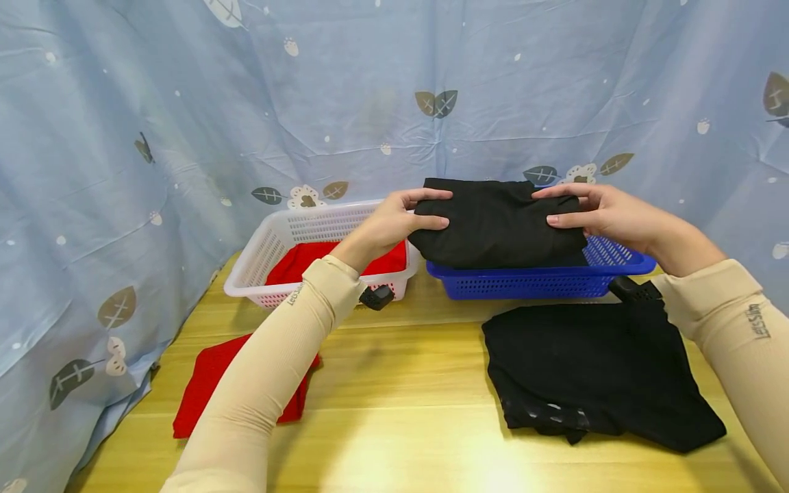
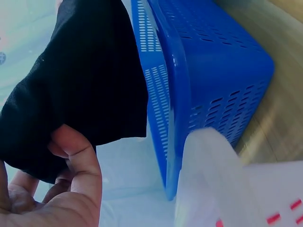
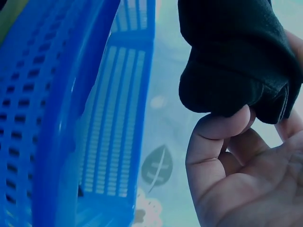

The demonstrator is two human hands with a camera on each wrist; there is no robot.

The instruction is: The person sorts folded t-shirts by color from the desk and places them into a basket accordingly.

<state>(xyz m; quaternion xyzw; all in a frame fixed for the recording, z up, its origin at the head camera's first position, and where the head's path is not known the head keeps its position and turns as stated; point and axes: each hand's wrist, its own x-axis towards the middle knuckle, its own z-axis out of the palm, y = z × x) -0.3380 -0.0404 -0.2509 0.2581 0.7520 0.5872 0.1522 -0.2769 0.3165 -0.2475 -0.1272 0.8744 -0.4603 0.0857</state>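
Note:
A folded black cloth garment point(image 1: 493, 226) hangs between both hands, over the blue perforated basket point(image 1: 524, 284). My left hand point(image 1: 394, 226) pinches its left end, thumb in front and fingers behind. At the other end, the right hand point(image 1: 607, 212) pinches the cloth the same way. In the left wrist view the black cloth point(image 2: 94, 75) droops beside the blue basket wall point(image 2: 222, 71), the thumb pressed on it. The right wrist view shows the cloth's rolled edge point(image 3: 222, 90) above the thumb, with the basket point(image 3: 57, 118) at the left.
A white basket point(image 1: 246, 267) holding red cloth point(image 1: 296, 263) stands left of the blue one. Another red cloth point(image 1: 216, 370) lies on the wooden table point(image 1: 394, 383), partly behind the left sleeve. A second black garment point(image 1: 592, 370) lies at front right. A blue patterned curtain point(image 1: 370, 89) hangs behind.

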